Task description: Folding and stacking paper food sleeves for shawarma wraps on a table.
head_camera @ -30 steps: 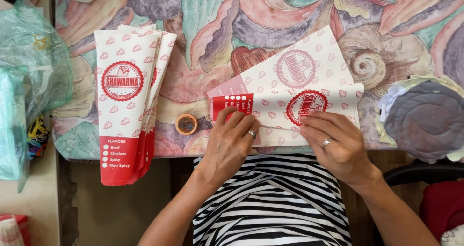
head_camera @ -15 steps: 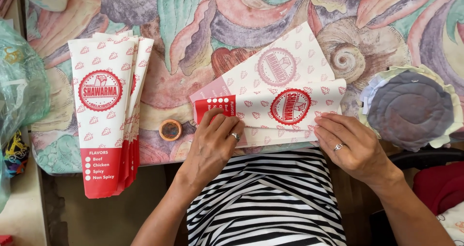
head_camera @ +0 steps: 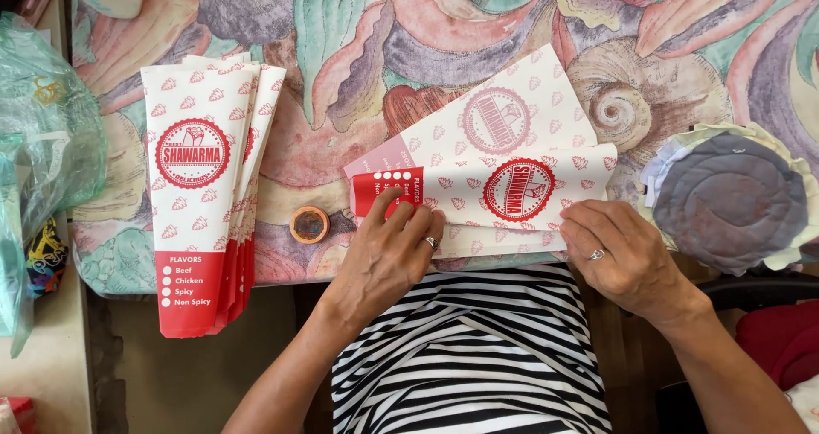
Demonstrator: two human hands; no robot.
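A flat white paper sheet printed with red marks and round red stamps lies partly folded on the table in front of me. My left hand presses flat on its red end, fingers together. The fingers of my right hand hold down the folded lower edge on the right side. Both hands wear a ring. A stack of finished white-and-red paper sleeves lies to the left, hanging over the table edge.
A small roll of tape sits between the stack and the sheet. The tablecloth has a shell pattern. A round quilted grey pad lies at the right. Green plastic bags bulge at the left edge.
The view has shifted, so everything sits a little differently in frame. My hands stay on the sheet, the right one sliding along the folded edge.
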